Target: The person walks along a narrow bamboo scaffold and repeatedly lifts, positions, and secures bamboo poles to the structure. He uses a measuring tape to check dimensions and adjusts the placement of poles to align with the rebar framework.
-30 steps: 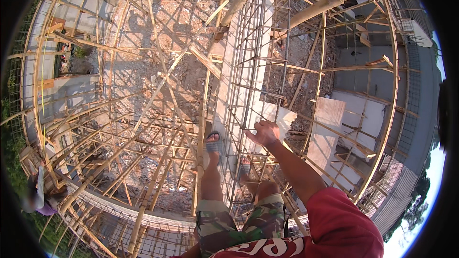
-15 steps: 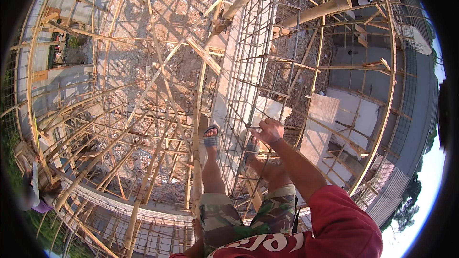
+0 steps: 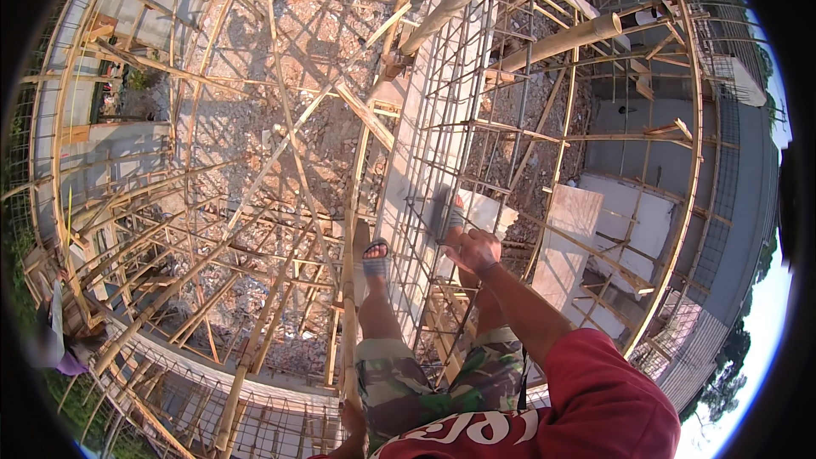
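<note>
My right hand is closed at the near part of a long rebar cage, its fingers curled, apparently round one of the steel bars. The cage runs away from me over a pale concrete beam or formwork strip. At the lower edge, my left hand is close to an upright-running bamboo pole; its fingers are mostly hidden. My left sandalled foot is beside the strip on its left. The right sandalled foot is among the cage bars, just beyond my right hand.
Bamboo scaffolding crosses the left side above rubble-covered ground far below. Thick bamboo poles jut in at the upper right. A plywood sheet lies right of my hand. A grey wall stands farther right.
My right foot has moved forward, past my right hand. My right hand stays by the same part of the cage, a little lower in view as the view shifts slightly.
</note>
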`<move>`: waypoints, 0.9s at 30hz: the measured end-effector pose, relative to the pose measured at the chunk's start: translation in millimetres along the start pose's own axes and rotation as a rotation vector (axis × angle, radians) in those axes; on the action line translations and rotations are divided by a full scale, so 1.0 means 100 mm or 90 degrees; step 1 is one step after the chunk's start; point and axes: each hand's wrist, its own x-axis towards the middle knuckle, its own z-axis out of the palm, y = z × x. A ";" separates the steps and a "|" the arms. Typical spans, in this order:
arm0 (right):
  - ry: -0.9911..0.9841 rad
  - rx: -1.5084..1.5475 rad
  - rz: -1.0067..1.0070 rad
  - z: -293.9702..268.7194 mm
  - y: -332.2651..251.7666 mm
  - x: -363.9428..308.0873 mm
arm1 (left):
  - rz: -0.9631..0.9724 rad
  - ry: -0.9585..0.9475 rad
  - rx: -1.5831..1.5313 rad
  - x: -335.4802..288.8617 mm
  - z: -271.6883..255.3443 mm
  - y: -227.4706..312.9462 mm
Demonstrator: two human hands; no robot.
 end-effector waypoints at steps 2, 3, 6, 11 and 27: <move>0.013 -0.006 -0.009 0.00 0.01 -0.01 | -0.011 0.031 -0.001 -0.04 0.00 0.03; -0.033 -0.004 0.008 0.00 0.02 -0.02 | -0.017 0.048 -0.002 -0.06 0.00 0.05; -0.085 0.013 0.029 0.02 0.01 -0.04 | -0.030 0.057 0.059 -0.14 -0.12 0.20; -0.044 0.005 0.010 0.04 0.00 -0.03 | 0.008 0.049 0.007 -0.23 -0.33 0.28; 0.045 0.091 -0.094 -0.01 0.01 -0.14 | 0.708 0.434 -0.486 0.55 -4.14 7.20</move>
